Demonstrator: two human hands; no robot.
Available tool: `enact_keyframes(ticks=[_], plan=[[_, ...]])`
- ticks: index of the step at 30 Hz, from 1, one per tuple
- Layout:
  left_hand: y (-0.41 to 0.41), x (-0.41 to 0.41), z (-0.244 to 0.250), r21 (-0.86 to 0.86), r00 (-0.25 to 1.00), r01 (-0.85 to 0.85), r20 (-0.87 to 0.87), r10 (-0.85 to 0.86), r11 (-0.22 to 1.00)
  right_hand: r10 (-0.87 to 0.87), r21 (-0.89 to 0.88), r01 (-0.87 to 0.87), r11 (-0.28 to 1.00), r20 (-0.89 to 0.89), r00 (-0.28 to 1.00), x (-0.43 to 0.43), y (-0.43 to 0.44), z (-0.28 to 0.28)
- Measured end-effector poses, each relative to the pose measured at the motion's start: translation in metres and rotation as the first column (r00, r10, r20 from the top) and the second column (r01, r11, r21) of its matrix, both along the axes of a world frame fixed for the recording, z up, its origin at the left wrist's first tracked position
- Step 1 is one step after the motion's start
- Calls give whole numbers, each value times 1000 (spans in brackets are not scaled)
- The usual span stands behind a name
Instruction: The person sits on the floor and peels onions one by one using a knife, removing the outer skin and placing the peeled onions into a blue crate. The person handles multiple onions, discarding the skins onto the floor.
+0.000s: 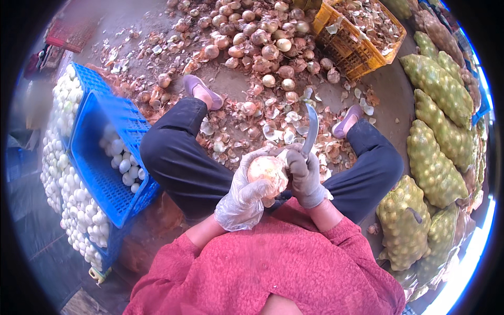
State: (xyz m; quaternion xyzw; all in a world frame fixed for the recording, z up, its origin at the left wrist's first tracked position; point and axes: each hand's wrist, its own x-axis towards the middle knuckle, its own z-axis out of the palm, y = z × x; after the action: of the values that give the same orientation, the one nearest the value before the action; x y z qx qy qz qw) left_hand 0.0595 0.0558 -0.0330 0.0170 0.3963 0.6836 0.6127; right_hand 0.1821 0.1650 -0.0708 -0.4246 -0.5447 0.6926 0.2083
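Observation:
My left hand (245, 193), in a glove with a clear plastic cover, is closed around an onion (264, 173) with pinkish, partly loose skin. Close against its right side, my right hand (304, 177) in a grey work glove grips a knife with a curved blade (311, 130). The blade points up and away from me, clear of the onion. The knife's handle is hidden in my fist. Both hands are above my lap, between my bent knees. Onion skins (271, 132) litter the floor just beyond them.
A blue plastic crate (106, 197) at my left holds several peeled onions (126, 167); more white onions fill crates beside it. Ahead lie a heap of unpeeled onions (260, 37) and a yellow crate (354, 55) of skins. Full mesh sacks (437, 165) line the right side.

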Motion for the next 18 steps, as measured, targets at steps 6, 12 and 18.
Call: enact_keyframes(ticks=[6,12,18], plan=[[6,-17,-10,34,995,36,93,-39,999,35,-75,-49,996,-176,984,4,11,37],[2,-11,-13,-6,995,-98,-34,98,995,312,528,-327,784,119,942,-4,11,39],[-11,-20,0,-22,996,84,15,-84,996,72,-115,-77,990,-41,997,1,39,42]])
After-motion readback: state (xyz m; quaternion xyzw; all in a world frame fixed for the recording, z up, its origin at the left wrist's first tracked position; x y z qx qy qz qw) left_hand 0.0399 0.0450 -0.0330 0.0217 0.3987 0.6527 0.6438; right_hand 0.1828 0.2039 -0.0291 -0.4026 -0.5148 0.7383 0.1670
